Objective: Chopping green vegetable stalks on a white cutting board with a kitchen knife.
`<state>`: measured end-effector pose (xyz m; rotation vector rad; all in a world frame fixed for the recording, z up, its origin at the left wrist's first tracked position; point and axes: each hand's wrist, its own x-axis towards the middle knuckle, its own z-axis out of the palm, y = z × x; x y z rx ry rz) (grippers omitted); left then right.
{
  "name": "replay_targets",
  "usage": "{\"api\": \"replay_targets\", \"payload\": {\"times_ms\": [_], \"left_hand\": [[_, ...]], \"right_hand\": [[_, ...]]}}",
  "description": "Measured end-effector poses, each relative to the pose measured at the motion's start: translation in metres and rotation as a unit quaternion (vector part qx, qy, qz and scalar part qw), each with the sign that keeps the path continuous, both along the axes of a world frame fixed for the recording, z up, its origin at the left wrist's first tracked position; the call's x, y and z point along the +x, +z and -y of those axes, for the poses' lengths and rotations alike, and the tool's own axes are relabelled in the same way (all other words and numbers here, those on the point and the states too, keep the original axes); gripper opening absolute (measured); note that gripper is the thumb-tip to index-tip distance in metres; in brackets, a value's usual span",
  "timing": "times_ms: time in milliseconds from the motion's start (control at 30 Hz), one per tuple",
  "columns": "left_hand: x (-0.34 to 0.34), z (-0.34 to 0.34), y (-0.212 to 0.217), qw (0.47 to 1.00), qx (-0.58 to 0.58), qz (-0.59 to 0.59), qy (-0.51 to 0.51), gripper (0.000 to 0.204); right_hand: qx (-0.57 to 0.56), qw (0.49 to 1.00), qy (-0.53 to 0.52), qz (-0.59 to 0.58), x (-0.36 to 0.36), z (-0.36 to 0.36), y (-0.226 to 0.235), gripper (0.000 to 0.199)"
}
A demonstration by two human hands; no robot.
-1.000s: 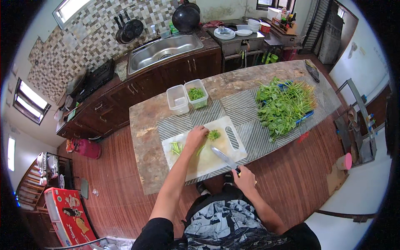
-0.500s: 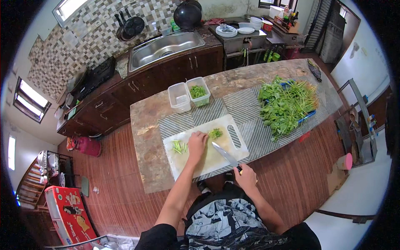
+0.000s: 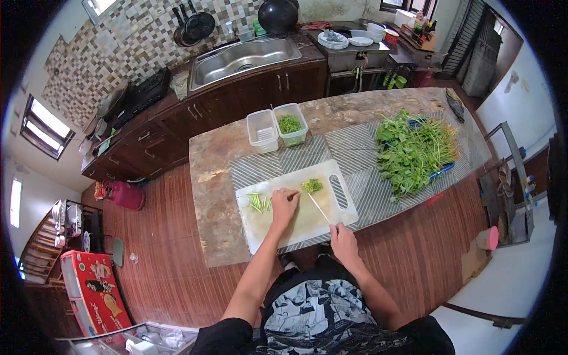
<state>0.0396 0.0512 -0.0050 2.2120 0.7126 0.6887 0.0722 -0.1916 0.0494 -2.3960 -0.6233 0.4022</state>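
Note:
On the white cutting board point(image 3: 299, 228) my left hand point(image 3: 285, 205) rests with its fingers bent and drawn together; whatever may be under the fingertips is hidden. Beside it on the left lie several cut green stems point(image 3: 257, 202). A small heap of chopped greens point(image 3: 312, 186) sits to the right of its fingertips. My right hand point(image 3: 343, 241) grips a kitchen knife point(image 3: 320, 208) by the handle at the board's near edge. The blade shows as a thin line, edge-on, with its tip close to the chopped heap.
Behind the board stand two clear plastic containers, one with nothing visible inside point(image 3: 262, 131) and one with chopped greens point(image 3: 290, 124). A large pile of leafy greens point(image 3: 414, 154) covers the table's right part. Beyond the table are a steel sink point(image 3: 245, 62) and stacked plates point(image 3: 332, 40).
The knife has turned from showing its broad side to edge-on, its tip nearer the chopped heap. My right hand has shifted slightly left. The whole view has moved a little.

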Motion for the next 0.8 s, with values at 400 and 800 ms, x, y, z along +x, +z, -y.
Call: {"api": "replay_targets", "payload": {"times_ms": [400,800], "left_hand": [[0.001,0.006,0.002,0.999,0.000,0.012,0.035,0.014],[0.004,0.011,0.003,0.998,-0.015,0.034,0.049,0.013]], "right_hand": [[-0.047,0.997,0.052,0.004,-0.010,-0.026,0.001,0.041],[-0.079,0.995,0.054,0.025,-0.014,-0.031,-0.007,0.039]]}}
